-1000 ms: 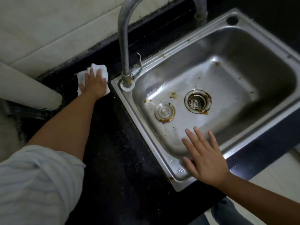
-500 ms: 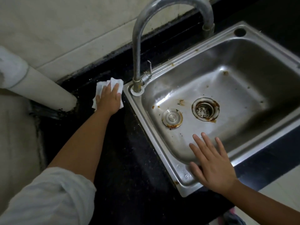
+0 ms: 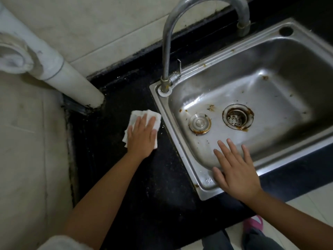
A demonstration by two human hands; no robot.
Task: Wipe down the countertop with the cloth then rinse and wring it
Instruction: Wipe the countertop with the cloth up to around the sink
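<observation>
The left hand [image 3: 142, 135] was laid flat, fingers straight and close together, on a white cloth [image 3: 153, 118], which was pressed against the black worktop [image 3: 149, 186] just to the left of the steel sink [image 3: 182, 148]. The cloth was seen crumpled, its edges showing beyond the fingertips and along both sides of the hand, close to the sink's left rim but apart from it. The right hand [image 3: 237, 170] was held open with fingers spread and nothing grasped, its palm resting on the near left corner of the sink and its fingers reaching over the basin. Inside the sink, a round metal stopper [image 3: 199, 123] lay on the basin floor beside the open, rust-ringed drain [image 3: 237, 116]. A curved metal tap [image 3: 166, 51] was mounted at the far left corner of the sink, its spout arching above the basin. A white pipe [image 3: 59, 73] met the worktop well to the left of the sink, against the tiled wall [image 3: 108, 24].
</observation>
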